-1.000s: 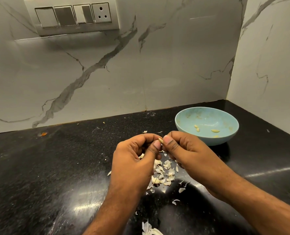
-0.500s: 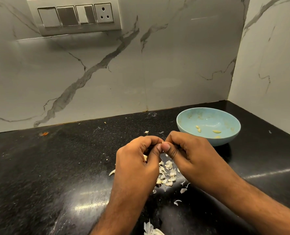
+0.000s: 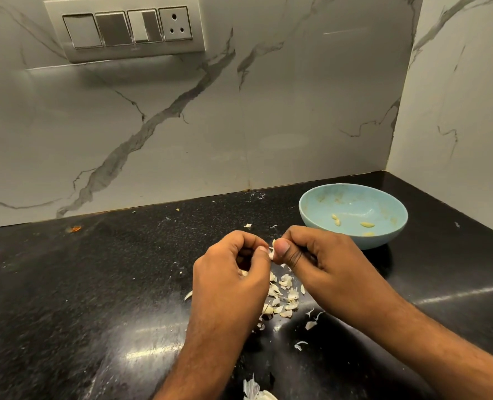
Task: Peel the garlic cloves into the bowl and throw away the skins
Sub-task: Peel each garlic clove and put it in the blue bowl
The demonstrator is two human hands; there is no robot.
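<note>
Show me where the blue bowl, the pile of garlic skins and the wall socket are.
blue bowl (image 3: pixel 384 241): head view, outer front wall.
pile of garlic skins (image 3: pixel 283 298): head view, middle of the heap.
wall socket (image 3: pixel 175 23): head view, its face.

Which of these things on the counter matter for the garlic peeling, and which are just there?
Part of the job: garlic clove pinched between left hand and right hand; blue bowl; peeled cloves; skins.

Just there: switch panel; orange scrap.
</note>
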